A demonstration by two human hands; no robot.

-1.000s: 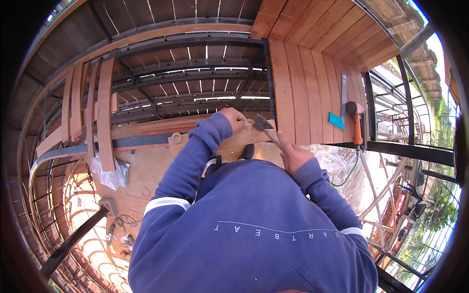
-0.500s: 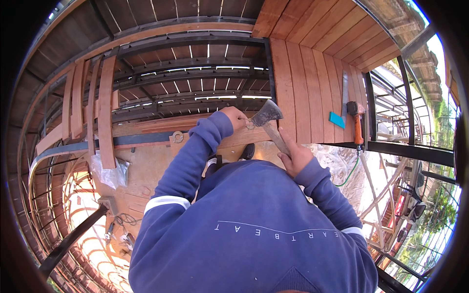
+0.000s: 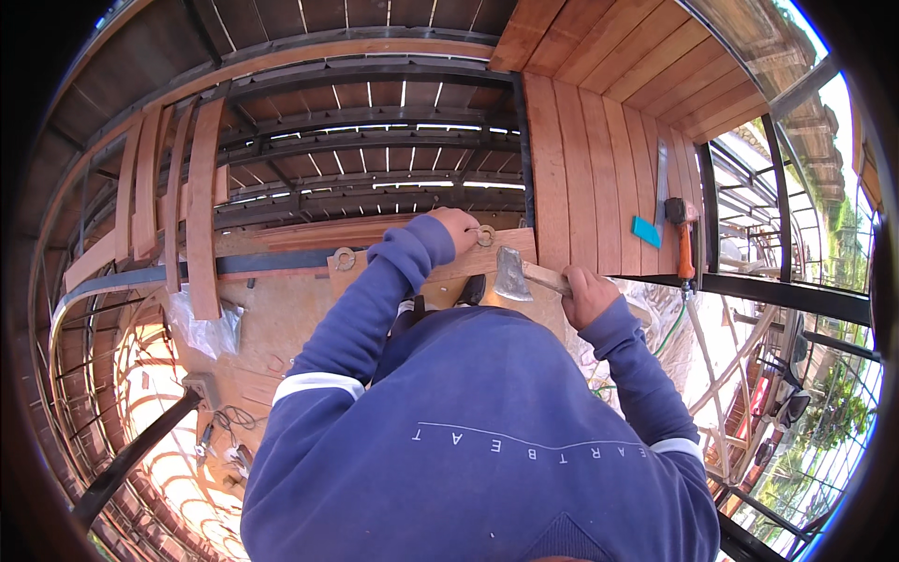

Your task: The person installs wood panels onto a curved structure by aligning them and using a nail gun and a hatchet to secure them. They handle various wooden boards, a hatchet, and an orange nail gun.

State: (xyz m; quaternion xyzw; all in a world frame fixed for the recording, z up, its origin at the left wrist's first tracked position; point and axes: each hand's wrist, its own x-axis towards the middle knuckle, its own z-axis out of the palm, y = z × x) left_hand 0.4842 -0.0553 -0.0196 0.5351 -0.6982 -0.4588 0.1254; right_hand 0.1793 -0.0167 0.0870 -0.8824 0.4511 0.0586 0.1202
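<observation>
My right hand (image 3: 590, 296) is closed round the wooden handle of a hatchet (image 3: 511, 275). Its grey metal head points left, just in front of the board's near edge. My left hand (image 3: 456, 229) is closed, fingers curled, at the wooden board (image 3: 513, 245); anything within its grip is too small or hidden to name. Right beside those fingers, a round ring-like piece (image 3: 484, 235) sits on the board. A similar ring (image 3: 344, 258) shows farther left, past my left forearm.
Loose planks (image 3: 203, 211) lean over a dark rail at left, with a clear plastic bag (image 3: 203, 323) below. On the right decking (image 3: 585, 178) lie a blade tool with a teal handle (image 3: 646, 230) and an orange-handled power tool (image 3: 685, 245). Cables (image 3: 236, 420) lie at lower left.
The hatchet has dropped nearer to me and to the right, its head moving away from my left hand, and my right hand has shifted right. The ring by my left fingers now shows plainly.
</observation>
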